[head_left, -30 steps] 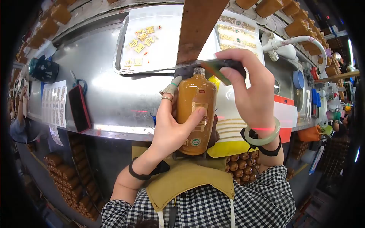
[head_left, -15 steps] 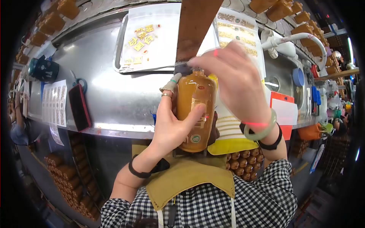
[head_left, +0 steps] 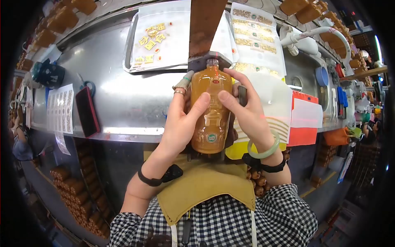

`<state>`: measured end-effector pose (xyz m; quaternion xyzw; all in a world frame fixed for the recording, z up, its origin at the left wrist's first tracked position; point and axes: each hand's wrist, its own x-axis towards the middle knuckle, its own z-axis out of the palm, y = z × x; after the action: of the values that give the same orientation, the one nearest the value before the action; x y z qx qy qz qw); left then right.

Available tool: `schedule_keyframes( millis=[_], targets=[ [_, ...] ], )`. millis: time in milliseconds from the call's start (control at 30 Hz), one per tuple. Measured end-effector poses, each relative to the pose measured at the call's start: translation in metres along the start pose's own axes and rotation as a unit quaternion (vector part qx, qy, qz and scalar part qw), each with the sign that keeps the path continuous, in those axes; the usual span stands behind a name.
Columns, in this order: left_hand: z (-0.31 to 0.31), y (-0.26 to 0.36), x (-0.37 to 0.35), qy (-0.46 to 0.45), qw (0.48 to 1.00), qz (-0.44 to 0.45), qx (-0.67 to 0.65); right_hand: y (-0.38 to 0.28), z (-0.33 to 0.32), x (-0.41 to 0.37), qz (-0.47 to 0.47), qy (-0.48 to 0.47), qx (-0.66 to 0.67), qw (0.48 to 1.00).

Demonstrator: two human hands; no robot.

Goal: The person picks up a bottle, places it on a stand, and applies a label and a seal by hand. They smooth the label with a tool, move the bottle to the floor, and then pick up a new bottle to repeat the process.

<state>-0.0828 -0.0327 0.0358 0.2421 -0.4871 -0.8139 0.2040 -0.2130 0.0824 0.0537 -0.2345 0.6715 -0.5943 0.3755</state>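
Observation:
A glossy amber-brown bottle (head_left: 212, 117) lies between my hands, its clear threaded neck pointing away from me. On its face are a small red emblem, raised-looking lettering and a round green mark. My left hand (head_left: 181, 119) holds the left side, thumb on the front and a pale cover on one fingertip. My right hand (head_left: 247, 109) wraps the right side, with its thumb pressed near the bottle's centre and its index finger by the shoulder. The neck sits against a dark bracket (head_left: 201, 61) at the end of a brown beam (head_left: 205, 26).
A metal tray (head_left: 128, 57) holds gold character decals (head_left: 151, 38) on white paper. Decal sheets (head_left: 255, 31) lie beyond my right hand. At left are a phone (head_left: 86, 111), a printed sheet (head_left: 59, 109) and a dark green jar (head_left: 49, 74). A faucet (head_left: 317, 35) and red folder (head_left: 302, 136) are at right.
My right hand has come down from beside the neck onto the bottle's right side. The bottle has shifted slightly away from me, with my left hand still on it.

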Motion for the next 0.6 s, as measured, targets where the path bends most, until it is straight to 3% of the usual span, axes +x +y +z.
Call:
schedule_keyframes(
  millis=[133, 200, 267, 600],
  targets=[
    [-0.004, 0.002, -0.004, -0.022, 0.996, -0.023, -0.086, 0.0, 0.001, -0.011, 0.012, 0.006, 0.054, 0.998],
    [-0.007, -0.002, -0.008, -0.012, 0.997, -0.009, -0.074, 0.016, -0.002, -0.02, -0.017, 0.011, -0.009, 1.0],
    [-0.009, -0.005, -0.017, -0.041, 0.997, 0.024, 0.053, 0.022, 0.001, -0.027, -0.019, 0.016, -0.019, 1.0],
    [-0.013, 0.0, -0.02, -0.063, 0.998, 0.004, 0.022, 0.019, 0.0, -0.029, -0.002, 0.015, 0.046, 0.999]
  ],
)
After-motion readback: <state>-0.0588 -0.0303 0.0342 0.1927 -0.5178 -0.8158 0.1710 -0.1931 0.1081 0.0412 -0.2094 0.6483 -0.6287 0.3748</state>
